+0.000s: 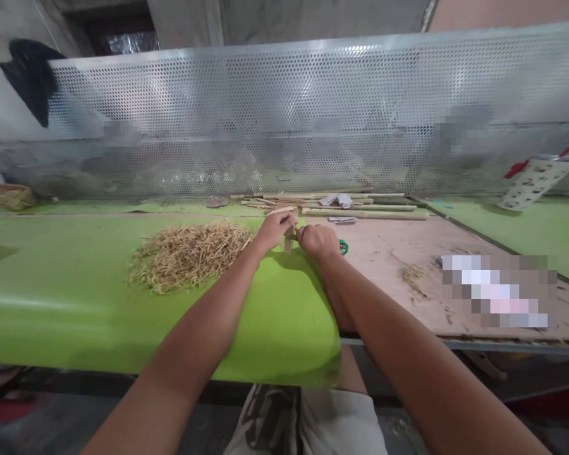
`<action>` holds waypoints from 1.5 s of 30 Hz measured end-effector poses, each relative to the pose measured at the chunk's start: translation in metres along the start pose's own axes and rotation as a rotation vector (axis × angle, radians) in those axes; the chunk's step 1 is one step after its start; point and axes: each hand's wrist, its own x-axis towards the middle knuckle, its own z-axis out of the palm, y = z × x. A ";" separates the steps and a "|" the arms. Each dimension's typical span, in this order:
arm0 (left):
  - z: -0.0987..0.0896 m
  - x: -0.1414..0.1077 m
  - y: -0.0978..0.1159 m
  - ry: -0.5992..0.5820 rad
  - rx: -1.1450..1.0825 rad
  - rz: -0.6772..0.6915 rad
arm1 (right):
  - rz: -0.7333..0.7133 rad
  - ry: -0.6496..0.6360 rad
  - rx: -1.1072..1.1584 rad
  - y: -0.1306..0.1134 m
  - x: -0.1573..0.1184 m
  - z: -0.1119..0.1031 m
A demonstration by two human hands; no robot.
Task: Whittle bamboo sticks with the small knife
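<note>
My left hand [275, 231] pinches a short, flat, light-brown piece of wood or bamboo [289, 244] and holds it upright over the green sheet. Close beside it, my right hand [319, 241] is closed in a fist. A thin dark part shows between that fist and the piece, but what the fist grips is mostly hidden. Just beyond the right hand lies a green ring-shaped thing [344, 246], partly covered; I cannot tell whether it belongs to what the hand grips. A heap of dry straw-like strands [194, 253] lies left of my left forearm.
Bamboo sticks [374, 215] and crumpled paper [336, 200] lie at the back, before a perforated metal screen [275, 95]. A patterned tumbler [535, 183] leans at right. Loose strands [413, 278] litter the bare board. A woven basket [10, 196] stands far left.
</note>
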 end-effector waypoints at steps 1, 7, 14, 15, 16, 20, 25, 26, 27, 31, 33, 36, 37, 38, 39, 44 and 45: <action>0.000 0.001 -0.001 0.001 0.002 0.009 | 0.002 -0.001 0.006 0.000 0.000 0.000; 0.005 0.003 -0.008 0.022 -0.005 0.022 | 0.009 -0.013 0.054 0.001 0.000 0.000; 0.005 0.002 -0.002 0.037 -0.005 0.005 | 0.007 -0.028 0.074 0.001 0.001 -0.003; 0.005 0.002 -0.001 0.040 0.006 -0.008 | 0.004 -0.023 0.070 0.001 0.000 -0.003; 0.005 0.001 0.000 0.042 0.015 -0.020 | 0.002 -0.022 0.066 0.001 0.000 -0.002; 0.000 0.000 -0.005 0.080 -0.009 -0.055 | -0.078 -0.081 0.026 -0.002 -0.004 0.001; -0.010 0.000 -0.015 0.129 -0.056 -0.112 | -0.111 -0.095 -0.012 -0.004 -0.004 0.004; -0.011 0.000 -0.015 0.139 -0.067 -0.114 | -0.110 -0.093 -0.018 -0.004 -0.003 0.004; -0.012 0.000 -0.016 0.147 -0.084 -0.118 | -0.108 -0.089 -0.020 -0.003 -0.002 0.004; -0.015 0.000 -0.017 0.109 -0.175 -0.132 | -0.060 -0.012 0.012 0.002 0.002 0.002; -0.017 0.000 -0.017 0.154 -0.239 -0.173 | 0.016 0.068 0.056 0.006 0.003 -0.001; -0.020 0.001 -0.015 0.379 -0.537 -0.338 | 0.185 0.133 0.172 0.012 0.006 -0.008; -0.021 0.001 -0.014 0.439 -0.690 -0.400 | 0.227 0.129 0.215 0.015 0.006 -0.010; -0.021 0.001 -0.013 0.470 -0.846 -0.455 | 0.244 0.119 0.254 0.017 0.007 -0.012; -0.022 0.000 -0.011 0.473 -0.986 -0.503 | 0.246 0.113 0.289 0.019 0.008 -0.014; -0.020 -0.006 -0.003 0.324 -1.264 -0.765 | 0.125 0.112 0.368 0.025 0.009 -0.016; -0.019 -0.007 -0.002 0.297 -1.267 -0.788 | 0.102 0.108 0.362 0.026 0.009 -0.015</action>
